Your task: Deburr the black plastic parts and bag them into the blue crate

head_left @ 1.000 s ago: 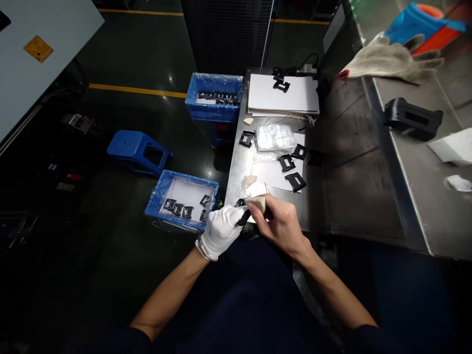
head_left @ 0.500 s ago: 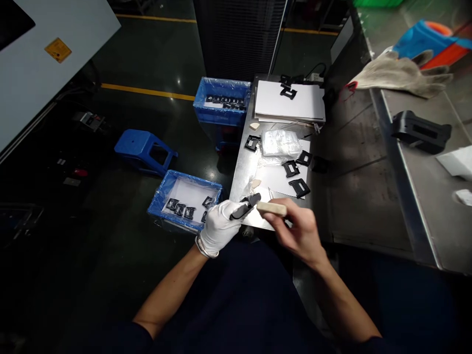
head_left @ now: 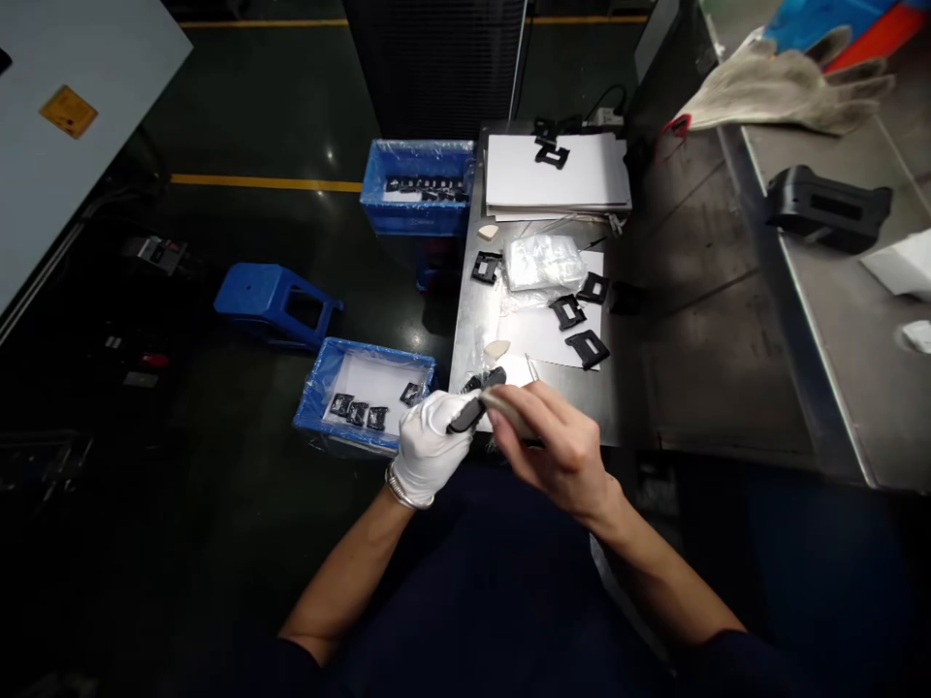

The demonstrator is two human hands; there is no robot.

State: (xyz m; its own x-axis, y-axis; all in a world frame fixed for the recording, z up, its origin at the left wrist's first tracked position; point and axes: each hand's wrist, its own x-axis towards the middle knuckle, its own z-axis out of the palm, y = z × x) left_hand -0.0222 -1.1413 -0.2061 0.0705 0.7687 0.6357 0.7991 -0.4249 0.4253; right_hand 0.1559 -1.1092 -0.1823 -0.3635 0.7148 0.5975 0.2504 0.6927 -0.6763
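The left forearm [head_left: 353, 579] and right forearm [head_left: 663, 574] angle inward and forward from either side. The gloved left hand [head_left: 431, 441] is curled into a grip; the bare right hand [head_left: 563, 448], fingers bent in a pinch, sits just beside it.

A matt black part [head_left: 465, 417], dark all over with a rounded near end, is held aslant in the left fingers [head_left: 436, 412] at the near left corner of the worktop [head_left: 467, 330], its far end leaning right. A pale off-white block [head_left: 508, 414], largely covered by the right fingers [head_left: 542, 412], meets or nearly meets the part's middle; contact is unclear.
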